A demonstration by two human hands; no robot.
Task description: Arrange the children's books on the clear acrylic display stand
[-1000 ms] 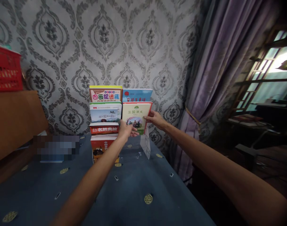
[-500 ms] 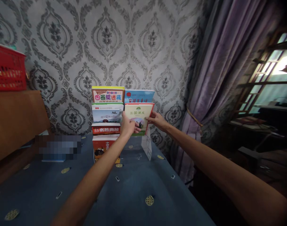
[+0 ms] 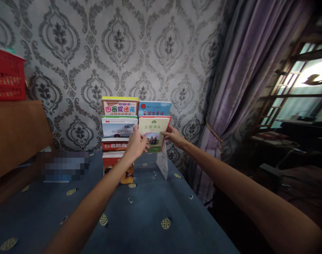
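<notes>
A pale green book (image 3: 156,128) with a red edge stands upright in the right column of a clear book rack (image 3: 163,162). My right hand (image 3: 174,136) pinches its right edge between thumb and fingers. At the lower left of its cover is my left hand (image 3: 137,144), fingers apart and partly stretched across the front; whether they touch it I cannot tell. Behind it rises a blue book (image 3: 158,107). The left column holds a yellow-topped book (image 3: 120,106), a white and blue book (image 3: 115,130), a red book (image 3: 114,146) and an orange-red book (image 3: 127,176), partly behind my left forearm.
The rack stands on a table with a dark blue patterned cloth (image 3: 147,208), near the wallpapered wall. A blurred-out item (image 3: 62,165) lies to the left. Beyond it are a wooden cabinet (image 3: 18,130) and a red basket (image 3: 7,76). A purple curtain (image 3: 229,106) hangs at the right.
My left hand has slid a little left across the cover, showing more of its picture. My right hand keeps its hold on the edge. The view has shifted slightly.
</notes>
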